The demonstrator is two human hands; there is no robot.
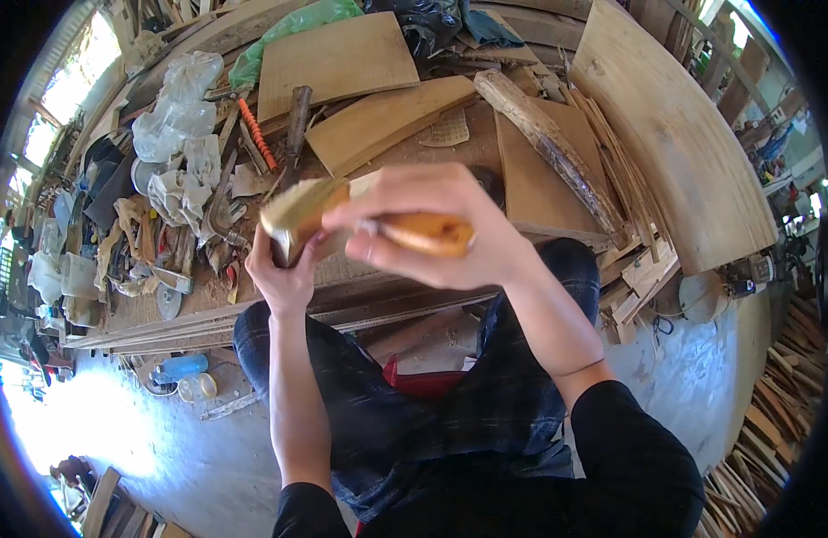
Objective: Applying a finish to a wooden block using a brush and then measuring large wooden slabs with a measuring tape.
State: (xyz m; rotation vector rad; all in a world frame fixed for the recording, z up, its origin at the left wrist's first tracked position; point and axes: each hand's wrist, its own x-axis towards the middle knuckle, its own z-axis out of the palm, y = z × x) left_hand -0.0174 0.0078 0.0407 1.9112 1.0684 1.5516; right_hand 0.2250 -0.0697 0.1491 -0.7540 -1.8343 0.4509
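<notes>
Head camera view, from the left: clear plastic bags (176,117) lie among scraps on the cluttered worktop (127,318), and an orange twisted rod (257,134) leans just right of them. Next comes the left hand (284,282), raised in front of the worktop's near edge, its grip closed around the lower part of a pale wooden block (311,206). The block, slightly blurred, is tilted and held clear of the worktop. Right beside it is the right hand (441,193), whose grip is wrapped about the yellow-orange handle of a tool (432,235); the tool's working end points toward the block, but blur and fingers hide its form and whether it touches. Farther right, a bark-covered log (549,143) slants across a flat board, and a large pale board (674,143) stands along the worktop's side.

The step in hand looks like handwork on the block with the tool, seemingly partway through a stroke. The next move calls for a firm left hold, left fingertips clear of the tool's path, and a steady, controlled pass by the right.
</notes>
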